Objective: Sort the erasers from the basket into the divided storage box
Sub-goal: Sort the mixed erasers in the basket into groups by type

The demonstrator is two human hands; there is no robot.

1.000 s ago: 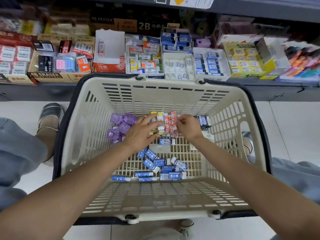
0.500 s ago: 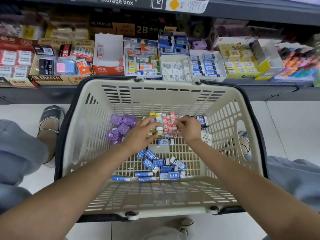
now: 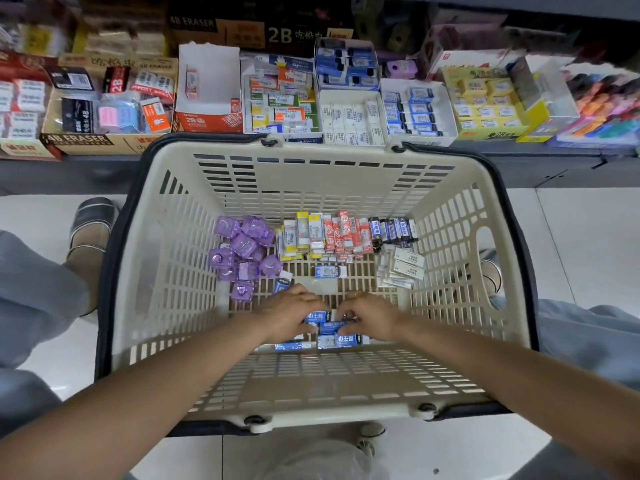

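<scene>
White glossy floor tiles (image 3: 571,237) under a cream plastic basket (image 3: 311,382) with slotted lattice walls and a dark rim. Both hands are low at the near end of the basket floor: left hand (image 3: 291,315) has its fingers curled down onto a clump of blue-and-white sleeved erasers (image 3: 332,328), right hand (image 3: 370,320) has its fingers curled onto the same clump from the other side; both seem to pinch the erasers. One more blue-sleeved eraser (image 3: 330,270) lies alone mid-floor. Farther in: translucent purple blocky erasers (image 3: 242,251) heaped at left, yellow-and-white sleeved ones (image 3: 301,233) standing in a row, red-and-white ones (image 3: 346,233) beside them, dark blue ones (image 3: 393,230) next, flat white packs (image 3: 403,268) at right. Beyond the basket, a grey shelf (image 3: 104,168) holds open cardboard display boxes; a brown carton (image 3: 90,142) reads "4B ERASER", an orange box (image 3: 207,119) reads "2B", a yellow box (image 3: 491,105) holds small yellow packs. Dark carton (image 3: 263,32) at back reads "4B ERASER" and "2B".
</scene>
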